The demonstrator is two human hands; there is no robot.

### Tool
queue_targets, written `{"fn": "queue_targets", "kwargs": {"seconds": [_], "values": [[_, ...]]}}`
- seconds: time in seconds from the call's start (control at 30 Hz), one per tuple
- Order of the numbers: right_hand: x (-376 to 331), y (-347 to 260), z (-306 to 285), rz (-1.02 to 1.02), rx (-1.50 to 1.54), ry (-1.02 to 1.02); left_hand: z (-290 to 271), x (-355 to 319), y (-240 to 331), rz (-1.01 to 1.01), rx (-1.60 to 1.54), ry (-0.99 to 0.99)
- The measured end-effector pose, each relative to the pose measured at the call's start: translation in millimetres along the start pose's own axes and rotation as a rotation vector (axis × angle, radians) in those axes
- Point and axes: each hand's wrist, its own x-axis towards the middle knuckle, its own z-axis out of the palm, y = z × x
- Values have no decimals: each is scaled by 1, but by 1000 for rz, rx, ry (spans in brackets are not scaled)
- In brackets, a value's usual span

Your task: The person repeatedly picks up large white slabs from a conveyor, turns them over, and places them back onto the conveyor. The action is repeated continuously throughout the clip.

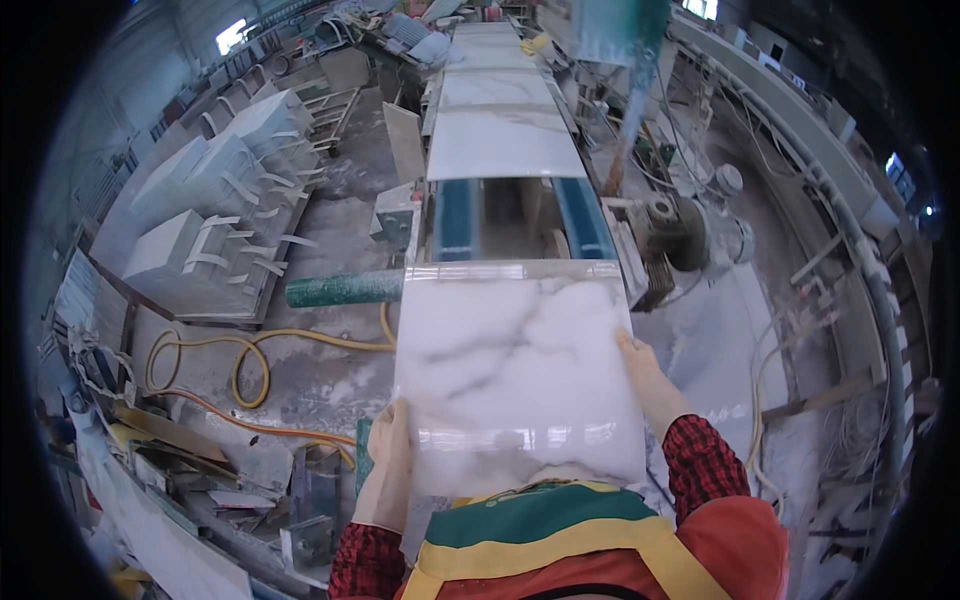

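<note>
I hold a square white marble-look tile (515, 370) with grey veins flat in front of my chest. My left hand (388, 460), in a pale glove, grips its left near edge. My right hand (645, 375), also gloved, grips its right edge. The tile's far edge reaches the near end of a conveyor line (580, 215) with two blue belts. More white tiles (500, 140) lie further along that line, running away from me.
Stacks of strapped white tile packs (215, 215) stand to the left. A yellow hose (250, 350) coils on the dusty floor, beside a green roller (345, 290). A motor and machinery (690, 235) sit right of the belts. Scrap pieces (250, 490) lie at lower left.
</note>
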Motion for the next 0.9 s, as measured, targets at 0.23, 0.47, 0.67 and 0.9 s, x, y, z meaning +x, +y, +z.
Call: {"fn": "queue_targets", "kwargs": {"seconds": [0.23,0.47,0.67,0.9], "values": [[38,-52,13,41,-370,86,20,89,42,13,151,-124],[9,-100,28,-116,-504,-144,26,126,56,107,287,-168],[-33,-23,-23,-19,-439,-100,49,157,49,61,141,-195],[-49,-10,-22,-295,-815,-166,42,144,115,56,336,-186]]}}
